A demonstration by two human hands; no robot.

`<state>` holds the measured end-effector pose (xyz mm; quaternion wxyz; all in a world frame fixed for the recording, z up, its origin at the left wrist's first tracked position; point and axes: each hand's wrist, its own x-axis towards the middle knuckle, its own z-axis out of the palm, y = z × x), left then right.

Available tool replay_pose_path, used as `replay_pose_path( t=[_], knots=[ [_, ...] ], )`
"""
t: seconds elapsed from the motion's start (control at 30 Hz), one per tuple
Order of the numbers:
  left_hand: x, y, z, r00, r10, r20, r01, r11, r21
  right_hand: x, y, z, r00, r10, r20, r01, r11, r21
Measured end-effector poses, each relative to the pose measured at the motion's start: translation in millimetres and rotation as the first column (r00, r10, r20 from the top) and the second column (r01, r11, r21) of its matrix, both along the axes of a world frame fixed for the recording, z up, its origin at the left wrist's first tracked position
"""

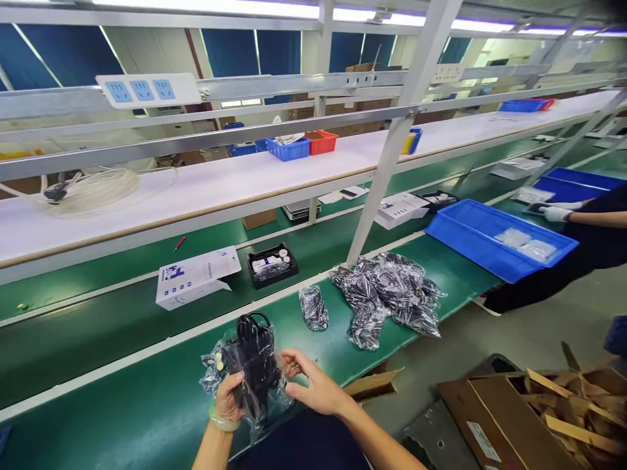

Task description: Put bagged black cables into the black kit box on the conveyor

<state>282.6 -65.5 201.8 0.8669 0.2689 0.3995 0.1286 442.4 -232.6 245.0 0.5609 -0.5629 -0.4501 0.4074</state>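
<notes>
Black power adapter (255,362), cord coiled, half inside a clear plastic bag (230,378): held above the near edge of the green bench (122,398). Left hand (228,398) closed around adapter and bag from below. Right hand (313,385) partly open, fingertips pinching the bag's right edge. Far right: single bagged adapter (313,307), then a heap of bagged adapters (389,294). Farther right, blue bin (494,238).

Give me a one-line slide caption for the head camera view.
Both hands, left and right, hold a bagged black power adapter over the green conveyor bench.
</notes>
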Motion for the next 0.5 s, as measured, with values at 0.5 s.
replay_pose_path(
  t=[0.5],
  knots=[
    [5.9,-13.1,45.8,0.936,-0.203,0.286,0.015,0.837,0.546,-11.4,36.4,34.7,0.907,-0.408,0.103,0.396,0.911,0.116]
  ],
)
